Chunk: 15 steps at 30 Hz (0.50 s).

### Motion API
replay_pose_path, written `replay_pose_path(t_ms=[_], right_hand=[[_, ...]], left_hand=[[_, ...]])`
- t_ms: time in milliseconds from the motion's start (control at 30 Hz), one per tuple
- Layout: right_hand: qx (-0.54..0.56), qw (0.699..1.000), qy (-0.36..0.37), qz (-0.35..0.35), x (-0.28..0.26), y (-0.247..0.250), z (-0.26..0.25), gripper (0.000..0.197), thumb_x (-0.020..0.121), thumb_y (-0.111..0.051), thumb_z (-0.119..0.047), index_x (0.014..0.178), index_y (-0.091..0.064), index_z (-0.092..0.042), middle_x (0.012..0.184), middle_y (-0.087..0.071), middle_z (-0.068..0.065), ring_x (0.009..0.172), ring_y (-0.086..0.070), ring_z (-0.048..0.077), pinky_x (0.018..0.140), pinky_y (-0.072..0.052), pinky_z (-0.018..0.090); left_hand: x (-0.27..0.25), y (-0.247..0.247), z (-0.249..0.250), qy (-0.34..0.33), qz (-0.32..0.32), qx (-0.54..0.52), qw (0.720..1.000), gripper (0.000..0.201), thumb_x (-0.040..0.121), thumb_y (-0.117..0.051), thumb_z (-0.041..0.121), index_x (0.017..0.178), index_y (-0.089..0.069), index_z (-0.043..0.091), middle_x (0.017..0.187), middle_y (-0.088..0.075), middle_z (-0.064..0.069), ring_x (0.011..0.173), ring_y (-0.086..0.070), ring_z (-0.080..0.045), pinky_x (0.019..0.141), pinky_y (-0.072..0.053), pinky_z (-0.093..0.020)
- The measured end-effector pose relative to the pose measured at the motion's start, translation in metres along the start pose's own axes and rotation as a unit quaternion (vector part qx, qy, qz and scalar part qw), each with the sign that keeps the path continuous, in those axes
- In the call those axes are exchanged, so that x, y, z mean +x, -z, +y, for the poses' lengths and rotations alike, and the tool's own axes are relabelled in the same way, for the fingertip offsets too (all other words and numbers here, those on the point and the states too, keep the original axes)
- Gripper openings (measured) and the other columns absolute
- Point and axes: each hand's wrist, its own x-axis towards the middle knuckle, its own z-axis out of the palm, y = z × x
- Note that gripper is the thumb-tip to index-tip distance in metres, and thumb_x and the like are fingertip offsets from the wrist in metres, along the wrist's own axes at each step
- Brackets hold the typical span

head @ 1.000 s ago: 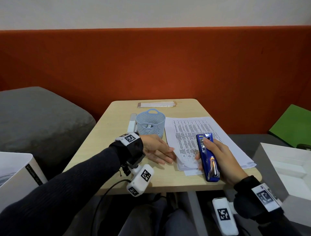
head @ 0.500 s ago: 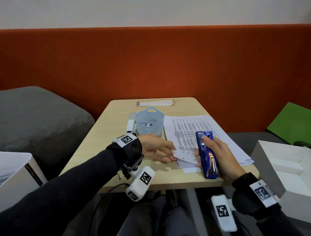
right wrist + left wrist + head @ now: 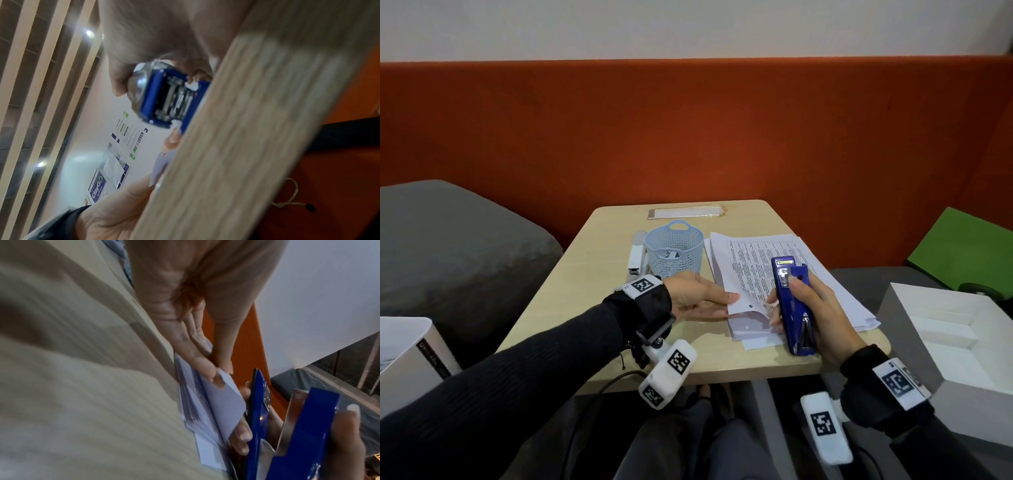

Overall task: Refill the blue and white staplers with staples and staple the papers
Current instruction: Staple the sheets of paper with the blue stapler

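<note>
Nearest, at the front edge of the table (image 3: 571, 322), the right hand (image 3: 822, 318) is wrapped round the blue stapler (image 3: 792, 308), thumb on top and fingers beneath it; the stapler lies lengthwise at the near left corner of the papers (image 3: 763, 270), its top arm hinged apart from its base in the left wrist view, where the blue stapler (image 3: 298, 434) shows a gap between the 2 parts; just left of it, the left hand (image 3: 698, 298) pinches the near corner of the top sheets between thumb and fingers (image 3: 205, 368) and lifts that corner clear of the stack; the rest of the papers lie flat on the table's right half; farther back, a light blue basket (image 3: 674, 253) stands just left of the papers, and the white stapler (image 3: 637, 255) lies beside the basket on its left; at the far edge lies a flat pale strip (image 3: 685, 212); off the table to the right sits a white box (image 3: 945, 335).
</note>
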Motion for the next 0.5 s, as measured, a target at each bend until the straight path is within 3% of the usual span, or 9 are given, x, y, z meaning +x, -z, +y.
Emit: replay_pose_path(t_ms=[100,200,333,433,500], right_hand=[[-0.007,0.999,-0.01,-0.035,0.0,-0.002,-0.002,0.098,0.061,-0.077,-0.068,0.127,-0.05,-0.001,0.105,-0.073,0.01,0.06,-0.066,0.025,0.056,-0.057,0.032],[0.003,0.996,-0.036,-0.079,0.0,-0.002,-0.004,0.103,0.058,-0.077,-0.069,0.134,-0.05,-0.005,0.096,-0.076,0.002,0.06,-0.066,0.024,0.06,-0.058,0.03],[0.003,0.994,-0.052,-0.094,0.0,-0.005,-0.007,0.104,0.053,-0.079,-0.07,0.13,-0.052,-0.006,0.083,-0.076,0.0,0.056,-0.066,0.023,0.056,-0.057,0.028],[0.009,0.994,-0.064,-0.088,0.001,-0.004,-0.007,0.081,0.071,-0.069,-0.058,0.129,-0.052,-0.003,0.079,-0.076,0.0,0.053,-0.066,0.022,0.053,-0.055,0.027],[0.014,0.994,-0.066,-0.081,0.001,-0.003,-0.006,0.071,0.074,-0.068,-0.057,0.121,-0.055,-0.005,0.076,-0.075,0.004,0.053,-0.067,0.023,0.052,-0.055,0.027]], left_hand=[[0.004,-0.002,-0.002,-0.015,0.006,-0.008,1.0,0.018,0.076,-0.077,0.008,0.09,-0.07,-0.002,0.065,-0.071,-0.012,0.048,-0.067,-0.014,0.063,-0.059,-0.024],[0.004,-0.006,0.0,-0.021,-0.03,-0.039,0.999,0.01,0.08,-0.074,0.012,0.082,-0.072,0.002,0.075,-0.072,-0.015,0.053,-0.07,-0.016,0.056,-0.058,-0.022],[0.01,-0.014,-0.003,-0.031,-0.058,-0.044,0.997,0.028,0.087,-0.066,0.024,0.108,-0.069,0.006,0.09,-0.071,-0.014,0.067,-0.073,-0.016,0.063,-0.06,-0.022],[0.017,-0.015,-0.007,-0.025,-0.057,-0.055,0.997,0.023,0.09,-0.062,0.031,0.086,-0.074,0.012,0.09,-0.072,-0.009,0.074,-0.073,-0.017,0.067,-0.06,-0.024],[0.02,-0.015,-0.007,-0.017,-0.054,-0.057,0.997,0.028,0.089,-0.061,0.036,0.085,-0.07,0.01,0.081,-0.072,-0.005,0.072,-0.073,-0.016,0.061,-0.06,-0.024]])
